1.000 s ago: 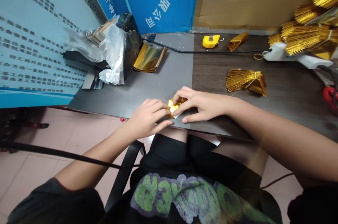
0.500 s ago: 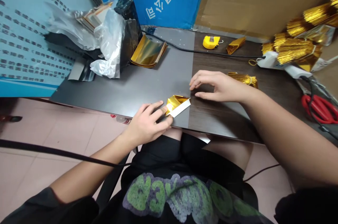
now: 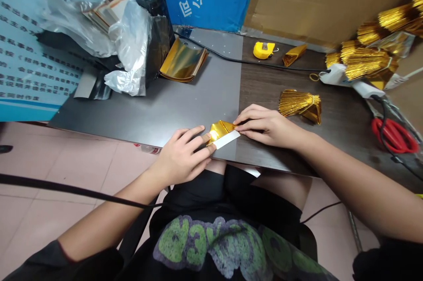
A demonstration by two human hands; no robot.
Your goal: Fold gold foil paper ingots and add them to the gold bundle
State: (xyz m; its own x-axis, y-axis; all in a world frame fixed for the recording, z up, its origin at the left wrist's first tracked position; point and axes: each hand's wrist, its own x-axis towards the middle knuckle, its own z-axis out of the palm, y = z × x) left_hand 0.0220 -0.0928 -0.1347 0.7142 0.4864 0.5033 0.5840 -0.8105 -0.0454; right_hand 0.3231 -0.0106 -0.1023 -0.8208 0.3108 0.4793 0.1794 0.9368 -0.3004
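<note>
A folded sheet of gold foil paper (image 3: pixel 220 129) with a white strip along its near side lies close to the table's front edge. My left hand (image 3: pixel 187 153) has its thumb and forefinger on the left end, holding it down, while the other fingers spread over the tabletop. At the opposite end, the fingertips of my right hand (image 3: pixel 259 124) press together on the right corner. Just beyond my right wrist is a fanned gold foil bundle (image 3: pixel 299 103), tied near its middle.
A stack of gold foil sheets (image 3: pixel 183 61) sits beside plastic bags (image 3: pixel 128 47). Toward the back are a yellow tape measure (image 3: pixel 263 50) and a folded gold piece (image 3: pixel 294 55). A black cable (image 3: pixel 271 65) runs to a white power strip (image 3: pixel 337 75). Red-handled scissors (image 3: pixel 395 135) lie right.
My right hand has come down and toward me onto the paper's right corner, its fingers closing there. The gold flap there now lies flatter. My left hand keeps its hold.
</note>
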